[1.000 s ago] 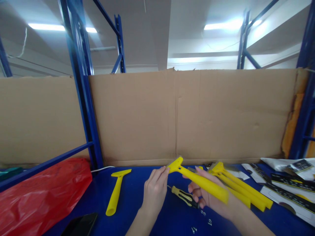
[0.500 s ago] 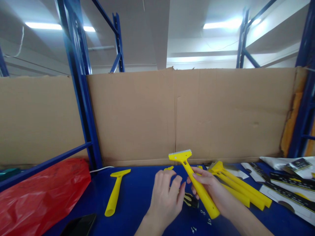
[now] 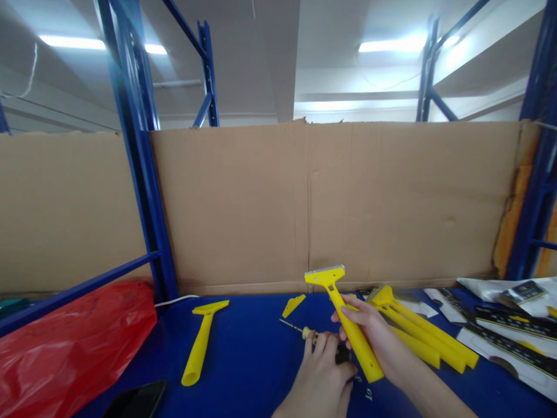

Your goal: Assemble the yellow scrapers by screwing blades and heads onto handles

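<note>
A yellow scraper [image 3: 354, 337] is tilted up in my right hand [image 3: 369, 325], its fingers wrapped round the handle and its wide head pointing away from me. Low over the blue table, my left hand [image 3: 319, 371] has its fingers curled round the handle of a screwdriver [image 3: 308, 333]. The thin metal shaft sticks out to the upper left; part of the handle is hidden under the fingers. Just beyond its tip lies a loose yellow head plate [image 3: 293, 305]. Small metal screws or nuts [image 3: 368, 394] lie below the scraper handle, partly covered by my left hand.
Another yellow scraper [image 3: 200, 342] lies to the left, near a dark phone [image 3: 136, 400] and a red plastic bag [image 3: 82, 342]. Several yellow scrapers [image 3: 429, 331] and black-and-white packages [image 3: 507, 354] are at the right. A cardboard wall [image 3: 243, 209] and blue rack posts [image 3: 150, 191] bound the back.
My left hand has moved down and right from beside the scraper head onto the screwdriver. The scraper in my right hand has shifted only slightly. The loose head plate now shows fully.
</note>
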`<action>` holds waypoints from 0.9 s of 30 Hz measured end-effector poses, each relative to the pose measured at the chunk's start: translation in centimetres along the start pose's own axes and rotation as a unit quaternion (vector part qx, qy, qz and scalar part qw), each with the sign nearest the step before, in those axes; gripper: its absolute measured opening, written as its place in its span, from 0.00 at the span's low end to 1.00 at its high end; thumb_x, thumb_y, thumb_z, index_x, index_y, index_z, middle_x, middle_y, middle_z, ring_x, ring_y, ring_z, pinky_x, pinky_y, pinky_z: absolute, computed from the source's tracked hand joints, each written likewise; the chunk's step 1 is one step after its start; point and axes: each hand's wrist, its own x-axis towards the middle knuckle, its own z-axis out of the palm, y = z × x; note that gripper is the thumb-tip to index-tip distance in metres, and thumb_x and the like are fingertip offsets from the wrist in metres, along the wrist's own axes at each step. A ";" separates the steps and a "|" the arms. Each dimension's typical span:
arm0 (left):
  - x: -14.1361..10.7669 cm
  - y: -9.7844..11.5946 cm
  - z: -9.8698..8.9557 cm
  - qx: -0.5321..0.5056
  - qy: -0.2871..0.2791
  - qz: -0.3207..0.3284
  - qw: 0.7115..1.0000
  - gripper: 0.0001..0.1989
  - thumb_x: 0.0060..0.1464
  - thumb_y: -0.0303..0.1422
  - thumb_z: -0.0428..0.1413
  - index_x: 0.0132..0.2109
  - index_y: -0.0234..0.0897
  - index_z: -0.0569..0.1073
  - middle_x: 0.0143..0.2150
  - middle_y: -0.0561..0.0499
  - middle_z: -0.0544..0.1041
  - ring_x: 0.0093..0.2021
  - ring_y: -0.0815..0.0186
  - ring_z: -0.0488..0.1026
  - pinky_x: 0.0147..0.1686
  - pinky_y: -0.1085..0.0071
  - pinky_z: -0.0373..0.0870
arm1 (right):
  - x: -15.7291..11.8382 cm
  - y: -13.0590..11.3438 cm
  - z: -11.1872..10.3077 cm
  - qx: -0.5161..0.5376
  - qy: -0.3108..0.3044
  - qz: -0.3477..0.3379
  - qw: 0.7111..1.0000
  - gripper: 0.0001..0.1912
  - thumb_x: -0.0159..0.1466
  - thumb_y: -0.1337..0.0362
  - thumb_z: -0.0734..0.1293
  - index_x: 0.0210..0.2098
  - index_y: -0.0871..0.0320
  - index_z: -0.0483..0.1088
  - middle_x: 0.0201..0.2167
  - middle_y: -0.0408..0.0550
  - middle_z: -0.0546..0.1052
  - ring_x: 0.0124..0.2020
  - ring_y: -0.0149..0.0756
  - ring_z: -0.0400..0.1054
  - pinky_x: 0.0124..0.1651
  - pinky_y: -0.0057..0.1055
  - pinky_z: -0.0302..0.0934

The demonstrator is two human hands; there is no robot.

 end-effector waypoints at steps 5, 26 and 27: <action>0.3 0.1 0.0 -0.011 -0.028 -0.017 0.999 0.06 0.51 0.30 0.60 0.38 0.46 0.77 0.46 0.49 0.72 0.50 0.55 0.65 0.55 0.43 0.58 | 0.1 0.6 0.1 0.000 -0.022 0.007 1.000 0.19 0.54 0.63 0.68 0.45 0.58 0.65 0.24 0.43 0.76 0.17 0.28 0.66 0.18 0.23 0.59; 0.6 0.4 -0.9 -0.024 -0.008 -0.036 0.999 0.12 0.50 0.21 0.51 0.43 0.34 0.72 0.47 0.41 0.70 0.50 0.52 0.64 0.54 0.48 0.61 | 0.5 0.7 0.0 -0.001 -0.026 0.008 1.000 0.20 0.52 0.63 0.68 0.44 0.59 0.65 0.22 0.42 0.75 0.16 0.28 0.66 0.17 0.24 0.58; 0.6 0.2 -1.3 -0.034 0.009 -0.043 0.998 0.12 0.51 0.20 0.49 0.42 0.34 0.71 0.47 0.41 0.70 0.50 0.53 0.65 0.52 0.51 0.64 | 0.6 0.7 -0.1 -0.004 -0.021 0.004 1.000 0.21 0.52 0.63 0.68 0.45 0.59 0.65 0.23 0.42 0.75 0.16 0.29 0.66 0.17 0.24 0.58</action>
